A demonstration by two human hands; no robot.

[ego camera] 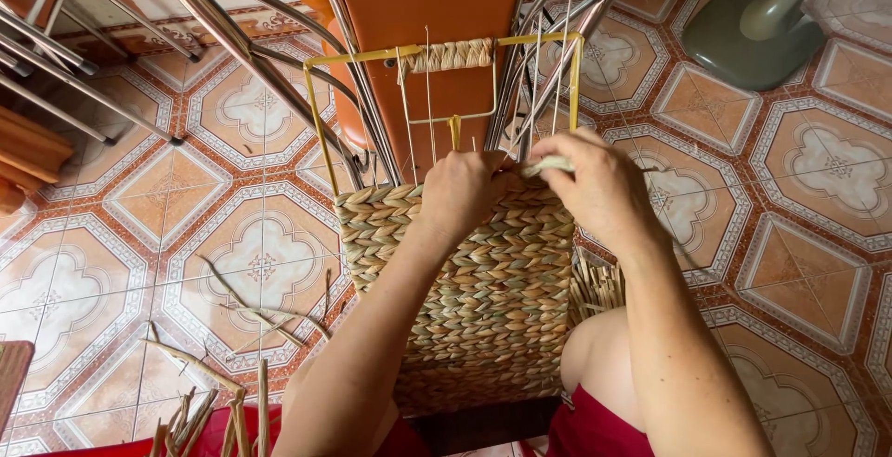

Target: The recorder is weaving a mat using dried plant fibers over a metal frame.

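We held our left hand (pixel 462 188) pressed on the top edge of the woven straw panel (pixel 483 280), while our right hand (pixel 595 188) pinched a pale straw strand (pixel 548 165) beside it. The panel hung on a yellow wire frame (pixel 321 132) propped against an orange chair (pixel 427 2), with loose straw pieces (pixel 209 411) scattered on the patterned tile floor (pixel 799 262).

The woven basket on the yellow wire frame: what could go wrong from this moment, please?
1. The thin upright strands stand loose and unevenly spaced above the weave, so the next row could come out crooked.
2. The right hand pinches a pale twisted strand at the weave's top edge; if it slips, the row may loosen.
3. Dry stalks lie scattered on the tiled floor and might be stepped on.
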